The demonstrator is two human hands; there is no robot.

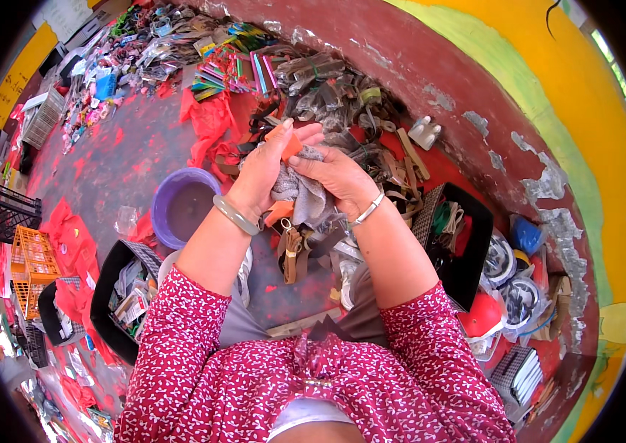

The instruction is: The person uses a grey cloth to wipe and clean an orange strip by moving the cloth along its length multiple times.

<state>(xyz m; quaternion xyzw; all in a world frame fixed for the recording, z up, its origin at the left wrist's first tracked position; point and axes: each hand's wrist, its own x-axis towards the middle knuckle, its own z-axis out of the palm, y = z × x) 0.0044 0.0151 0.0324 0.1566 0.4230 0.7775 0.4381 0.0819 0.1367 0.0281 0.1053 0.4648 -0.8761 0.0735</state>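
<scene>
Grey cloth [304, 193] bunched, long axis running near-to-far.

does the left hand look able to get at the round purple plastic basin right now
Probably yes: the purple basin stands open-topped to the left of the left hand, with nothing visible blocking it. That hand is holding crumpled grey cloth, though, so it may have to let go first.

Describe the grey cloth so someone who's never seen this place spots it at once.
Start from the red patterned top at the bottom of the view and follow the forearms up to the left hand and right hand. The grey cloth is bunched between them. Its soft, dull folds set it apart from the bright orange material showing beside it.
</scene>
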